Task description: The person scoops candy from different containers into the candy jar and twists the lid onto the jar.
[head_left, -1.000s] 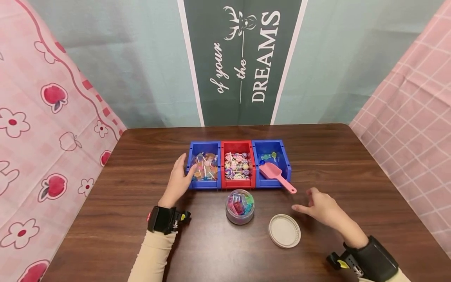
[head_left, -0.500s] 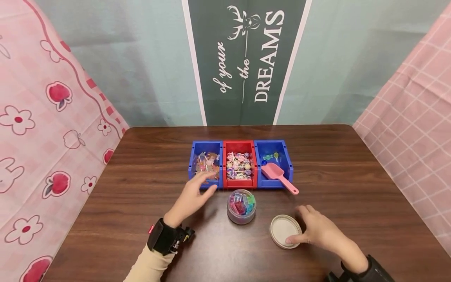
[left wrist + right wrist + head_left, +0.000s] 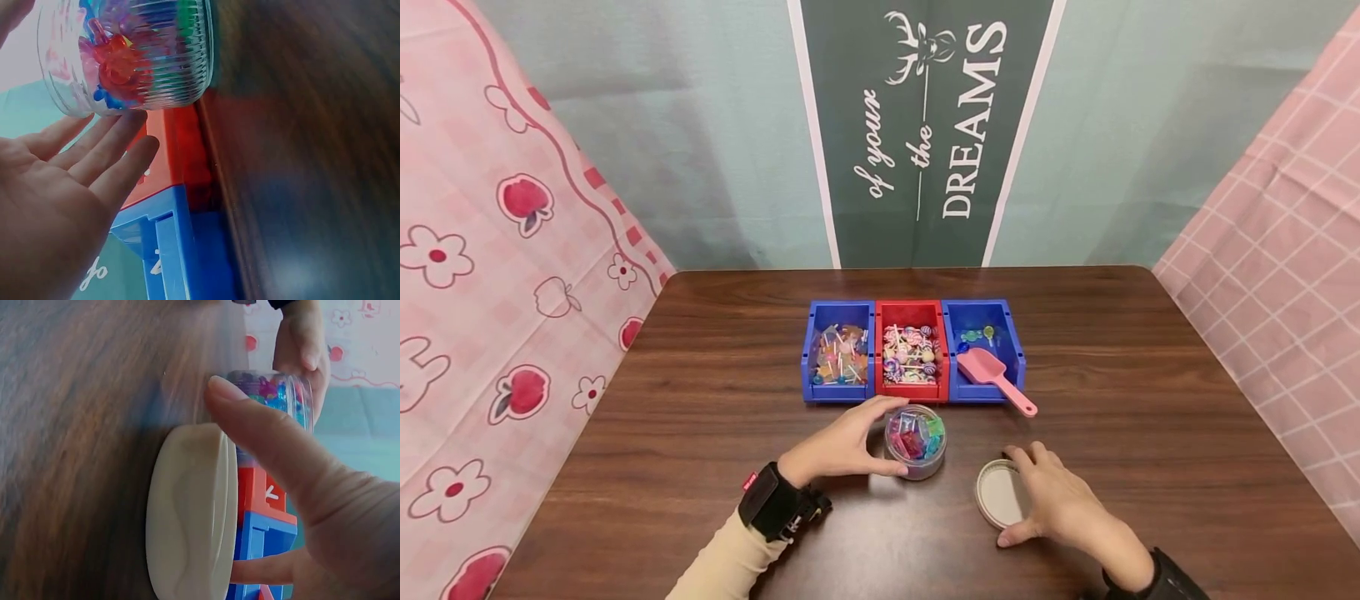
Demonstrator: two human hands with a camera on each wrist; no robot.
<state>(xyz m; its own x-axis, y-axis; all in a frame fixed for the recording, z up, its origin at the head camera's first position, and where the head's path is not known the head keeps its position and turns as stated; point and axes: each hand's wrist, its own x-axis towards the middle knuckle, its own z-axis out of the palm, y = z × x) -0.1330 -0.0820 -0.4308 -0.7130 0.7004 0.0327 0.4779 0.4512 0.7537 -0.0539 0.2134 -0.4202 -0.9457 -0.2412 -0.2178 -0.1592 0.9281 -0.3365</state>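
A clear round jar (image 3: pixel 915 442) of colourful translucent pieces stands open on the table. My left hand (image 3: pixel 842 442) spans its left side, thumb at the front and fingers behind. In the left wrist view those fingers (image 3: pixel 106 147) are fairly straight, tips close to the jar wall. Right of the jar lies a cream round lid (image 3: pixel 996 493), its hollow side up. Over the lid's right part reaches my right hand (image 3: pixel 1060 504), thumb at the near edge and fingers at the far edge. The right wrist view shows its thumb (image 3: pixel 269 428) spread apart from the lid.
Behind the jar stand three joined bins: a blue bin (image 3: pixel 808 375) and a red bin (image 3: pixel 913 392) with small lollipop-like pieces, and another blue bin (image 3: pixel 1015 367) holding a few pieces. A pink scoop (image 3: pixel 988 372) leans over that bin's front. Curtains hang around the table.
My left hand has moved from the left bin down and right to the jar. My right hand has moved left and nearer, onto the lid's edge. Jar, lid and bins have stayed put.
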